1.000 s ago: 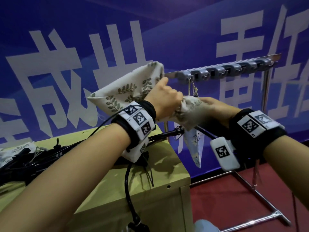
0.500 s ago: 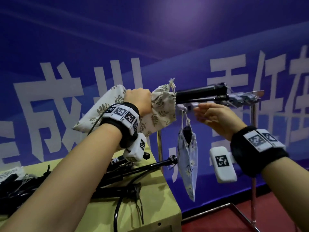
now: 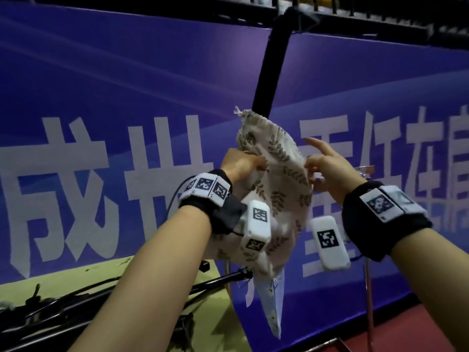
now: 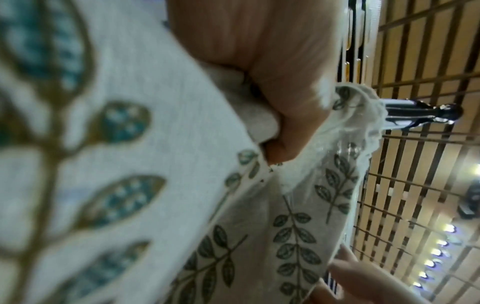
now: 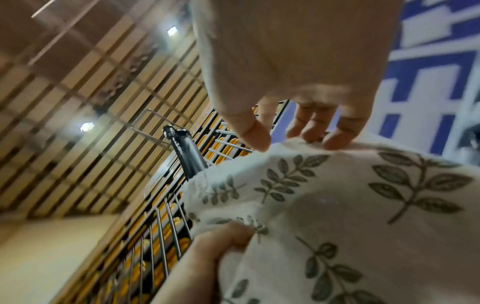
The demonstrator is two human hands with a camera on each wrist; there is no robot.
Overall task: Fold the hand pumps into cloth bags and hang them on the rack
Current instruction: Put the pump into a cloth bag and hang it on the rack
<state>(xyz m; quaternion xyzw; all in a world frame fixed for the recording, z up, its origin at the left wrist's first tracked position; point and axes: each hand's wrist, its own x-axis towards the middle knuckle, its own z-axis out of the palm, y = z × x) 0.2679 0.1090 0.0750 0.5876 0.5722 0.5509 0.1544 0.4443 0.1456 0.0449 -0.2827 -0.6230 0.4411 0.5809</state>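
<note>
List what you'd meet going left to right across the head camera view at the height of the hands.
Left hand gripping the leaf-print cloth bag → leaf-print cloth bag, with the black pump sticking up out of its mouth → right hand, fingertips pinching the bag's other edge.

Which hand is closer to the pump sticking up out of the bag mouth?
Left, though not by much. The left hand grips the leaf-print bag just below its mouth, under the black pump. The right hand pinches the bag's far edge, off to the side.
</note>
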